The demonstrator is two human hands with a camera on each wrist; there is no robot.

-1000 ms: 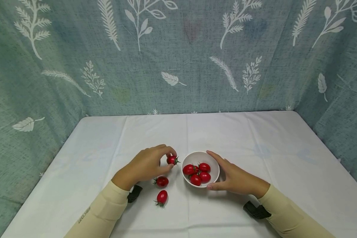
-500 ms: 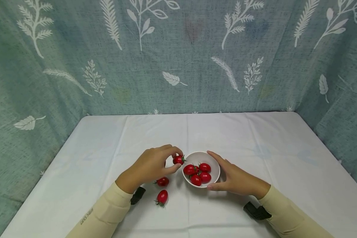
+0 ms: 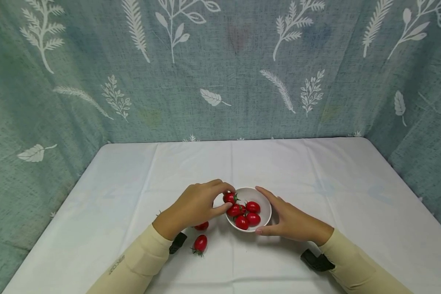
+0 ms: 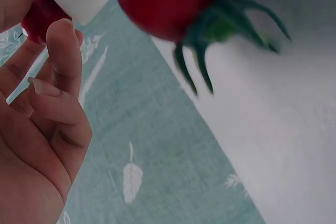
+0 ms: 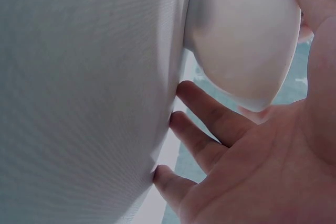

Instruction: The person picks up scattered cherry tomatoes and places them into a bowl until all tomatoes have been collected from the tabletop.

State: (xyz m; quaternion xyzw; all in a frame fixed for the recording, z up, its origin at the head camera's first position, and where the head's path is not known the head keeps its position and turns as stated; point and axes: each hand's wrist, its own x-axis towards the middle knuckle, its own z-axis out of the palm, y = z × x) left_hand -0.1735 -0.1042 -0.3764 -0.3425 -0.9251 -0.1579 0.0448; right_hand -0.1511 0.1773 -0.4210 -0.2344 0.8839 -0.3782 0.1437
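Left hand fingers pinching tomato at rim of bowl, best lowered gently; right hand fingers spread round it, steadying

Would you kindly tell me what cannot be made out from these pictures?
Head view: the sleeve print is too small and blurred to read.
Head view: the left hand hides part of a loose tomato.
Left wrist view: the top edge cuts off the nearest tomato.
Right wrist view: the bowl hides its own inside.
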